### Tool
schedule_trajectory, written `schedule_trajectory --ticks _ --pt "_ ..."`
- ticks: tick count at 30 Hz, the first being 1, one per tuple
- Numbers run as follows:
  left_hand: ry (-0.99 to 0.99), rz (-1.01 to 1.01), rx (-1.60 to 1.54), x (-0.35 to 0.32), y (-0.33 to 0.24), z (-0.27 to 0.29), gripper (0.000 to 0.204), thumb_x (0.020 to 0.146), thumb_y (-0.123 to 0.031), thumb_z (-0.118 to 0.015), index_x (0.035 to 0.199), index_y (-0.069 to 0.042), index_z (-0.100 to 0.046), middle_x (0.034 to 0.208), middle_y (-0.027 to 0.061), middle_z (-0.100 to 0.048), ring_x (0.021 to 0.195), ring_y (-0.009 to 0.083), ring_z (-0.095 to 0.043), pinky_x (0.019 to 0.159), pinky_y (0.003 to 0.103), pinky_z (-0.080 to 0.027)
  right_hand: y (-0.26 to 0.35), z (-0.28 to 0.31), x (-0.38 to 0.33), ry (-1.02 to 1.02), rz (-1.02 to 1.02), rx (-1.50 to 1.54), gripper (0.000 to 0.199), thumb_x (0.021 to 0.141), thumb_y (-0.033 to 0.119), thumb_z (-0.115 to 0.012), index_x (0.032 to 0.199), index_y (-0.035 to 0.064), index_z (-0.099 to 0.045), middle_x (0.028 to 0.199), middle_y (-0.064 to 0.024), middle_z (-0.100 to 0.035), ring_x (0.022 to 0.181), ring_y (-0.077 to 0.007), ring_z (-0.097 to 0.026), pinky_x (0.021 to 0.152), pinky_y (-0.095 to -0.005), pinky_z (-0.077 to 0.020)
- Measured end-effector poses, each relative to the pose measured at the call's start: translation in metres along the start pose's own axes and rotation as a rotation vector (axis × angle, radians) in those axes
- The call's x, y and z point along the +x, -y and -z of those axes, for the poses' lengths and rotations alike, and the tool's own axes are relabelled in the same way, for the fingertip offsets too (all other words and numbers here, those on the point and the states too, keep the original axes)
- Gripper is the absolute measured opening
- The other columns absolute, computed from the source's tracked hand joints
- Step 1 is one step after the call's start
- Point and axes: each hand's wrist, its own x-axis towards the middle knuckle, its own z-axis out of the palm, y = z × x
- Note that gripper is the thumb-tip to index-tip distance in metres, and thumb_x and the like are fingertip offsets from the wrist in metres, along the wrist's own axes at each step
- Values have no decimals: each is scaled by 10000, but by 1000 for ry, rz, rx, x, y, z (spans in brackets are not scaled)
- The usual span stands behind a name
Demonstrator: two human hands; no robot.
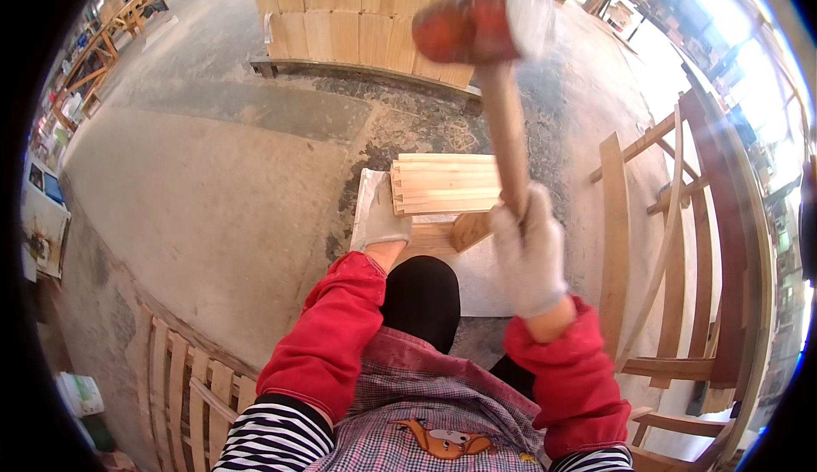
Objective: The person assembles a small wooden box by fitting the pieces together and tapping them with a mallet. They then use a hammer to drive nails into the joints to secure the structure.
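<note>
My right hand (532, 255), in a pale work glove, is closed around the wooden handle of a hammer (504, 127). Its heavy head, red with a light face, is raised high and blurred by motion. In front of my knees is a pale wooden box-like piece (447, 184) made of narrow strips, with notched joints along its left end. My left hand (383, 215), gloved too, grips that left end, its fingers partly hidden by the wood. Beneath the piece lie a wooden board (432, 237) and a wooden block (471, 231).
A large stack of pale wooden blocks (340, 12) stands on a low pallet ahead. Curved wooden slats and a brown frame (723, 242) lean at the right. A slatted wooden piece (191, 378) is at lower left. Work benches (111, 38) stand far left.
</note>
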Motion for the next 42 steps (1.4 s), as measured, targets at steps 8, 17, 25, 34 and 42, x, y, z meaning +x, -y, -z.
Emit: schedule_trajectory --ticks 8,17,25,34,42 --pt "131 113 -55 -3 4 -1 573 950 -192 -592 1477 -56 -413 1447 230 -496 1351 395 -467 1118 430 -399 -53 9 -13 274 -244 -221 295 976 289 -615 1038 8 -549 772 -241 -639 727 -397 -653 671 -447 -505" --pt "140 136 -32 3 0 -4 612 921 -148 -615 1489 -63 -403 1460 215 -492 1373 378 -449 1131 425 -389 -51 2 -58 121 -71 -146 206 975 215 -614 1042 32 -547 766 -248 -624 748 -447 -653 684 -474 -518" --pt "156 148 -127 12 23 2 486 990 -230 -535 1437 -67 -437 1394 221 -535 1275 382 -531 1029 431 -455 3 37 -16 254 -130 -272 257 943 278 -667 988 52 -554 788 -237 -642 808 -471 -652 663 -488 -512" --pt "309 183 38 20 9 -9 515 999 -117 -516 1494 -47 -387 1464 150 -529 1374 279 -486 1132 345 -381 -80 -2 -53 432 -169 -506 314 968 351 -613 980 40 -569 799 -245 -671 769 -460 -666 677 -527 -523" --pt "351 216 33 35 -16 22 486 994 -83 -505 1471 -35 -419 1441 161 -547 1346 284 -516 1101 355 -410 0 18 -12 208 -14 -115 270 957 289 -648 1041 44 -573 845 -232 -675 789 -454 -666 683 -514 -518"
